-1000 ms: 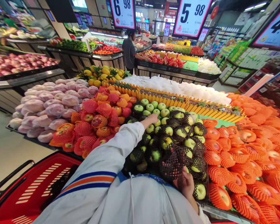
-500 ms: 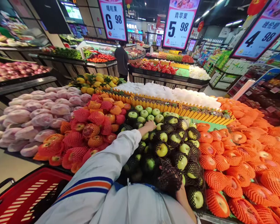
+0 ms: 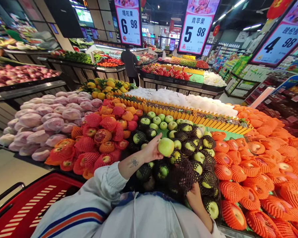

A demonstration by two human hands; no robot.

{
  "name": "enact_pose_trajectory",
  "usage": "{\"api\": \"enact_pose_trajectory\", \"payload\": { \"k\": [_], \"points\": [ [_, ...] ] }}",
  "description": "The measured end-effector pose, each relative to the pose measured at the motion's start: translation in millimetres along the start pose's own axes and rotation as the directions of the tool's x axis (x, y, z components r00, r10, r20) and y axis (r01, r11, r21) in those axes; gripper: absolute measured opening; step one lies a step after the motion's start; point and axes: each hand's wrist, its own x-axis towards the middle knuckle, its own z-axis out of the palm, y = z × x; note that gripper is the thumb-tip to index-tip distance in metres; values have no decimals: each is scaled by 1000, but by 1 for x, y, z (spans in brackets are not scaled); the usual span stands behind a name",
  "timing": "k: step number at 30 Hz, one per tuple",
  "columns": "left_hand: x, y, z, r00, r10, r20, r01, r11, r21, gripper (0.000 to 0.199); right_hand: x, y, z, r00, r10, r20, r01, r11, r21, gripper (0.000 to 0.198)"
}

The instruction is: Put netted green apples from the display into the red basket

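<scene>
A bare green apple (image 3: 166,147) is in my left hand (image 3: 152,148), fingers curled round it, above the heap of green apples. My right hand (image 3: 195,195) grips a dark foam fruit net (image 3: 185,175) low over the near part of the heap. Whether anything is inside that net I cannot tell. Beneath and around both hands lie green apples (image 3: 212,209), many in black net sleeves and some bare at the back.
Red-netted fruit (image 3: 89,145) and wrapped purple-pink fruit (image 3: 56,124) are piled to the left, orange-netted fruit (image 3: 250,198) to the right. A yellow picket divider (image 3: 164,111) runs behind. A red basket (image 3: 22,211) is at lower left. Beyond, a person (image 3: 129,64) stands by another counter.
My left hand has drawn back from the far bare apples and now holds one up. The dark net in my right hand has risen slightly and shows more openly.
</scene>
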Motion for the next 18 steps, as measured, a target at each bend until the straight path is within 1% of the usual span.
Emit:
{"api": "enact_pose_trajectory", "payload": {
  "k": [2,4,6,9,11,14,16,18],
  "points": [
    [-15,-19,2,1000,-25,17,26,1000,-13,57,3,-8,3,999,-38,12,37,999,13,32],
    [-26,-38,5,1000,-4,12,4,1000,19,53,4,-11,6,999,-52,16,52,999,5,34],
    [-33,-55,8,1000,27,7,-28,999,40,56,1,-11,7,997,-72,11,73,997,-22,37],
    [-42,-76,11,997,59,49,-64,992,110,60,-6,-7,6,992,-127,15,127,989,-77,42],
    [-46,-86,11,995,73,67,-84,979,185,61,-11,-6,4,984,-177,18,178,976,-121,46],
    [-48,-96,9,994,95,62,-109,955,277,62,-15,-9,-2,965,-261,17,260,951,-169,53],
    [-49,-100,8,986,122,113,-151,943,295,60,-15,-12,-5,951,-304,60,310,935,-172,56],
    [-49,-104,9,971,150,187,-202,933,299,58,-15,-13,-6,935,-334,116,350,921,-172,54]
  ]
}}
